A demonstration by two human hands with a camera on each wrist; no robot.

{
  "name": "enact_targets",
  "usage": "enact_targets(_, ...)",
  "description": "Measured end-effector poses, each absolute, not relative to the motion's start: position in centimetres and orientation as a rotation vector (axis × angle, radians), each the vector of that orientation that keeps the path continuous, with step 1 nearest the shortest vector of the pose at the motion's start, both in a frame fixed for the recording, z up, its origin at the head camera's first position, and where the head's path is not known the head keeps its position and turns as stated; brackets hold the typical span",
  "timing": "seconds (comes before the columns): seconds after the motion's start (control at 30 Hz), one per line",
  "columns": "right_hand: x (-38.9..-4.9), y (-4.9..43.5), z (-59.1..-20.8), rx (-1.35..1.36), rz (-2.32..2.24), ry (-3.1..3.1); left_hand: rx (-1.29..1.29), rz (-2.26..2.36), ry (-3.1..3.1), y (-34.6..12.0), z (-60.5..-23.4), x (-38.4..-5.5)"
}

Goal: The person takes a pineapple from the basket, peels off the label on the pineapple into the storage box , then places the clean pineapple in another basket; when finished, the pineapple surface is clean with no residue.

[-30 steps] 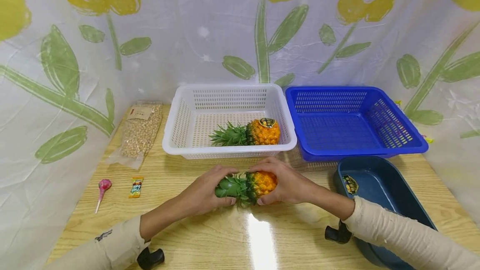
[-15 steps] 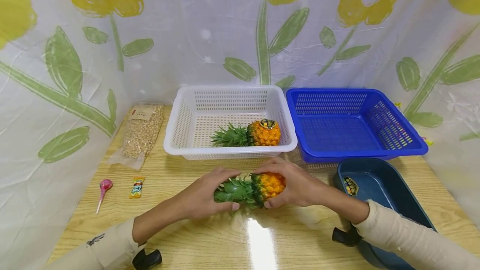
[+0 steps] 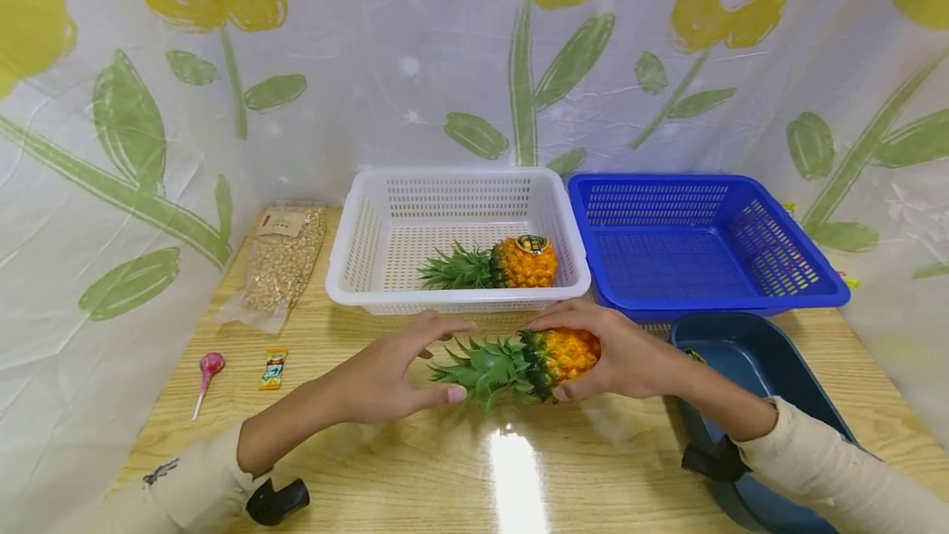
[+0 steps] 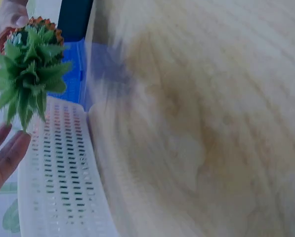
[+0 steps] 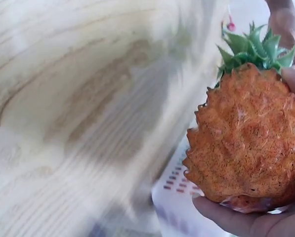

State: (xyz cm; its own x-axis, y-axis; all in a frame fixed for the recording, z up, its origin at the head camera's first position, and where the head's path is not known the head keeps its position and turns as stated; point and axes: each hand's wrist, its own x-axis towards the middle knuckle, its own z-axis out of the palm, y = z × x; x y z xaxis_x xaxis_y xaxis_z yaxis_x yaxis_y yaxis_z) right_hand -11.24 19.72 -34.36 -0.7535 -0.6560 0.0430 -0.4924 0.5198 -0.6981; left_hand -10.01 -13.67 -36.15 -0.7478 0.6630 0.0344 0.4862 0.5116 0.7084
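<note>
My right hand (image 3: pixel 626 348) grips the orange body of a pineapple (image 3: pixel 569 354), which lies sideways in the air with its green leaves pointing left. In the right wrist view, the thumb and fingers curl round the fruit's body (image 5: pixel 251 140). My left hand (image 3: pixel 378 377) stays by the leaf tips, thumb and fingers spread. The left wrist view shows those fingers (image 4: pixel 9 153) just beyond the leaves (image 4: pixel 31 74); whether they touch, I cannot tell. A second pineapple (image 3: pixel 525 264) with a black-and-gold sticker lies inside the white basket (image 3: pixel 460 297).
To the right of the white basket stands a blue basket (image 3: pixel 660 266). A dark teal tub (image 3: pixel 771 365) sits in front of it, partly under my right forearm. At the left lie a bag of pale kernels (image 3: pixel 282 266), a lollipop (image 3: pixel 211 365) and a small candy packet (image 3: pixel 273 369).
The right hand has carried the pineapple to the right and slightly up. My left hand has let go of the leaves and drawn back to the left.
</note>
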Motion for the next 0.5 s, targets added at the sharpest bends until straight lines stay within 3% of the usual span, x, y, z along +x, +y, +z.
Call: enact_targets(0.5,-11.5,23.4,-32.3,-0.988,-1.130,2.448,1.138,1.157,2.655,-14.8,-34.9,-12.8)
